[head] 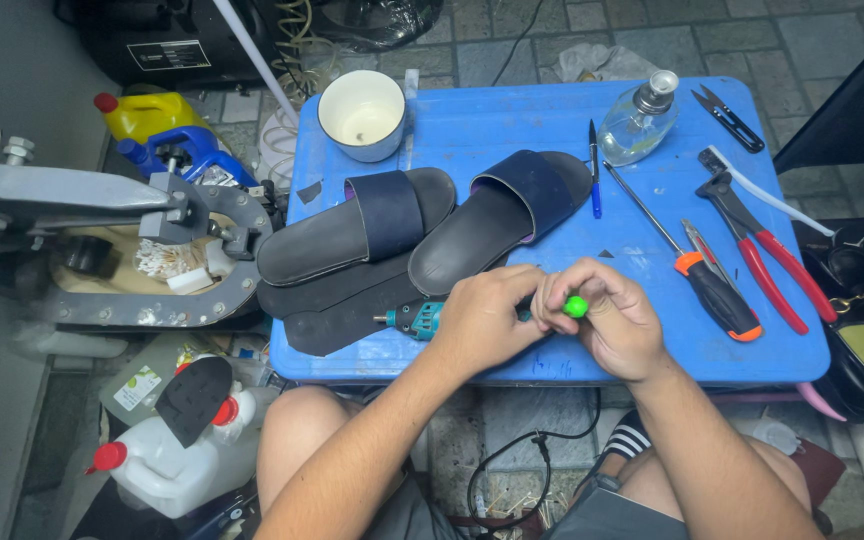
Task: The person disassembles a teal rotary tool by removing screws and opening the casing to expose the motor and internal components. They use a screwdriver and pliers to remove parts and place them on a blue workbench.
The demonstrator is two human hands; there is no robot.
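Far left, 9 o'clock: grey metal press stand [102, 190] with bolts, yellow bottle [147, 113] and blue bottle [184, 148] behind it at 10 o'clock. At 7 o'clock on the floor, white jug with red cap [167, 465] and a black sole piece [194, 398] leaning over it. Blue plastic table [512, 115] fills the centre. White cup [362, 113] at 11 o'clock on the table. Two dark navy slide sandals side by side mid-table: left sandal [357, 235], right sandal [500, 215], touching each other, with flat black sole sheets [337, 310] under and just below them. Teal rotary tool [414, 319] lies on the table near edge at 6 o'clock, nose pointing left, back end hidden under left hand [482, 322], which is curled closed over it. Right hand [607, 320] just beside, touching the left, fingers pinched shut on a small green piece [576, 306]; cannot tell what the piece attaches to. Blue pen [594, 170] at 12 o'clock, clear glass pump bottle [639, 120] at 1 o'clock. Orange-and-black screwdriver [717, 290] at 3 o'clock, red-handled pliers [762, 255] just right of it, small black snips [727, 115] at 2 o'clock near the table's corner.
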